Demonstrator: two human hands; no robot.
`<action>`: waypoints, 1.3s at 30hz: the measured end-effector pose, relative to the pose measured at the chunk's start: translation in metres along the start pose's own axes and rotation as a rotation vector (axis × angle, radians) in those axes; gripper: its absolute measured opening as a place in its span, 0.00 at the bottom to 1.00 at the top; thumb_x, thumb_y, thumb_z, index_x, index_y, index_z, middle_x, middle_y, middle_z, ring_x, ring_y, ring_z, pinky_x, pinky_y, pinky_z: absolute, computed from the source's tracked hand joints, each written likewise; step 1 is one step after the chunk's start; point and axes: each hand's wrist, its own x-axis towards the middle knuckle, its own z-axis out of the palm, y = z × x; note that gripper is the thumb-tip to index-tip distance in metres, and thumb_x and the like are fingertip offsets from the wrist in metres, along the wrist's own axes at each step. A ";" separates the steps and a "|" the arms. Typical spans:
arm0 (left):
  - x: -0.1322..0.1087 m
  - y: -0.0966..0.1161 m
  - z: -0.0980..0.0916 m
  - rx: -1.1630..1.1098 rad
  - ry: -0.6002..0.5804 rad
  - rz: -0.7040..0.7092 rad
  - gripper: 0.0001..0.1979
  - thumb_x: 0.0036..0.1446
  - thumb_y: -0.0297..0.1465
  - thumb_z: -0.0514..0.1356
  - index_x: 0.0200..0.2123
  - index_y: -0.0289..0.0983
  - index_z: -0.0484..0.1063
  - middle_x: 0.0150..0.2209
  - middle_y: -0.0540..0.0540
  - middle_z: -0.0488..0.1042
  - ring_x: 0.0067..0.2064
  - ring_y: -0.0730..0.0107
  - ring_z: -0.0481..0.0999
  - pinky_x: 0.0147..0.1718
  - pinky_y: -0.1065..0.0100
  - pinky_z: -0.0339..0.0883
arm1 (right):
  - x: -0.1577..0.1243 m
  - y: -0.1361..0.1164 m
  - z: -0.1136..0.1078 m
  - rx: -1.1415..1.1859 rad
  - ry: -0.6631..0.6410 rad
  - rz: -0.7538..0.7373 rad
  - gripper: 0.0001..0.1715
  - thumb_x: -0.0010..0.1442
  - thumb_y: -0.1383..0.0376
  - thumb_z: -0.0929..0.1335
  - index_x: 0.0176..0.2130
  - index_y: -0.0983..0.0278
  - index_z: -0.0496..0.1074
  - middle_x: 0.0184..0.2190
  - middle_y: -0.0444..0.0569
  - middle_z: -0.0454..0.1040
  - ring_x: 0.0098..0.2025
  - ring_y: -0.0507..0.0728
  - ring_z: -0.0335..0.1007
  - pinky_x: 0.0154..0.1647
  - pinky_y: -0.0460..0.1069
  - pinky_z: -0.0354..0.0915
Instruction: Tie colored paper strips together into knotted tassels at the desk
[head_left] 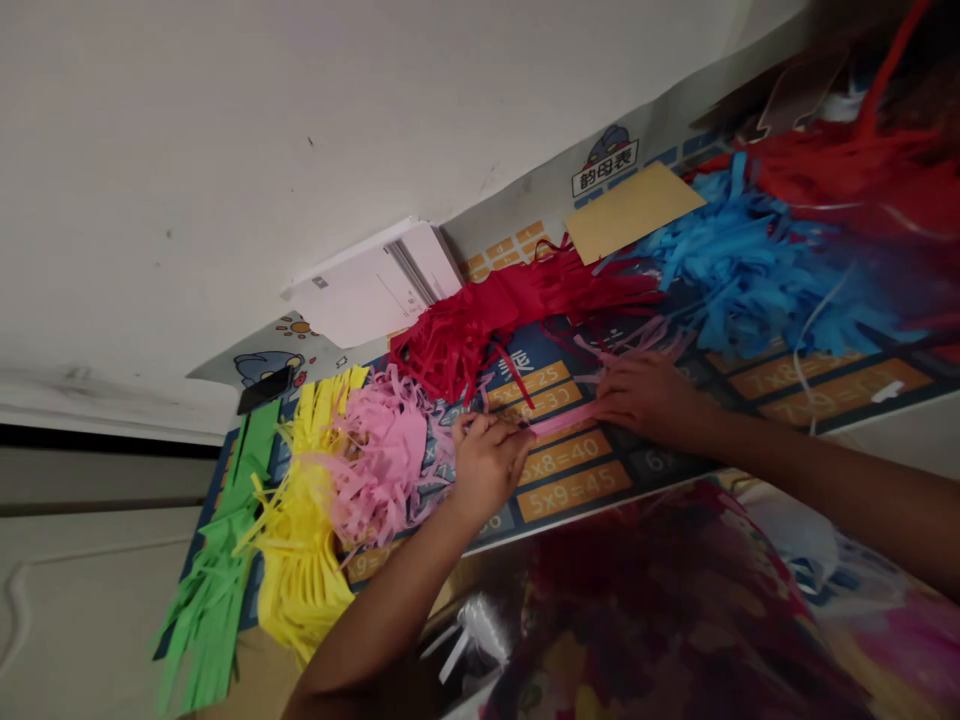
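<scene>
My left hand (489, 465) curls its fingers at the end of a thin pink paper strip (561, 420), resting on a printed multiplication chart (574, 490). My right hand (645, 395) lies flat with its fingers spread, over the other end of that strip and near loose pink strands. Just left of my left hand is a bunch of pink paper fringe (379, 460). Yellow fringe (300, 550) and green fringe (214, 570) lie further left. Red fringe (480, 325) and blue fringe (750, 265) spread above my hands.
A white wall (300, 130) borders the chart's far edge. A white paper booklet (382, 280), a tan card (630, 210) and a black phone (264, 390) lie along it. Multicoloured cloth (675, 610) and a shiny clear ribbon (480, 630) lie below the chart.
</scene>
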 end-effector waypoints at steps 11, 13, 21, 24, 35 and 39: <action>0.018 -0.005 0.009 -0.178 -0.159 -0.283 0.13 0.63 0.36 0.62 0.26 0.40 0.75 0.31 0.48 0.79 0.38 0.64 0.72 0.43 0.57 0.53 | 0.006 0.010 0.002 0.202 -0.102 0.256 0.12 0.62 0.58 0.71 0.30 0.62 0.76 0.38 0.50 0.75 0.43 0.62 0.68 0.41 0.54 0.57; 0.020 -0.006 0.010 -0.183 -0.162 -0.286 0.14 0.61 0.35 0.63 0.24 0.39 0.74 0.28 0.49 0.77 0.36 0.64 0.71 0.42 0.58 0.53 | 0.006 0.010 0.002 0.196 -0.105 0.261 0.11 0.62 0.59 0.72 0.29 0.62 0.76 0.38 0.50 0.75 0.43 0.62 0.68 0.41 0.54 0.56; 0.019 -0.008 0.011 -0.072 -0.048 -0.162 0.08 0.62 0.35 0.63 0.31 0.39 0.77 0.31 0.48 0.77 0.38 0.64 0.71 0.41 0.58 0.54 | 0.009 0.007 -0.001 0.118 -0.089 0.258 0.08 0.61 0.61 0.72 0.32 0.61 0.77 0.38 0.49 0.77 0.43 0.61 0.67 0.42 0.54 0.54; 0.020 -0.004 0.006 0.097 0.026 0.145 0.06 0.65 0.31 0.61 0.41 0.44 0.78 0.38 0.49 0.79 0.44 0.63 0.72 0.50 0.55 0.53 | 0.011 -0.002 -0.010 0.057 -0.024 0.057 0.07 0.65 0.62 0.71 0.35 0.58 0.80 0.43 0.46 0.79 0.51 0.62 0.66 0.51 0.59 0.50; 0.039 0.006 0.012 0.121 0.023 0.202 0.10 0.66 0.35 0.59 0.36 0.39 0.78 0.34 0.46 0.80 0.42 0.61 0.72 0.52 0.50 0.54 | 0.031 -0.008 -0.006 -0.111 -0.115 -0.080 0.10 0.68 0.65 0.67 0.34 0.63 0.76 0.36 0.47 0.78 0.46 0.60 0.65 0.51 0.58 0.49; 0.037 0.006 0.016 0.176 0.066 0.195 0.10 0.66 0.32 0.59 0.33 0.39 0.77 0.32 0.48 0.79 0.41 0.63 0.72 0.51 0.51 0.53 | 0.034 -0.021 -0.007 -0.175 -0.063 -0.100 0.06 0.67 0.66 0.68 0.37 0.63 0.75 0.40 0.49 0.78 0.48 0.61 0.64 0.52 0.59 0.48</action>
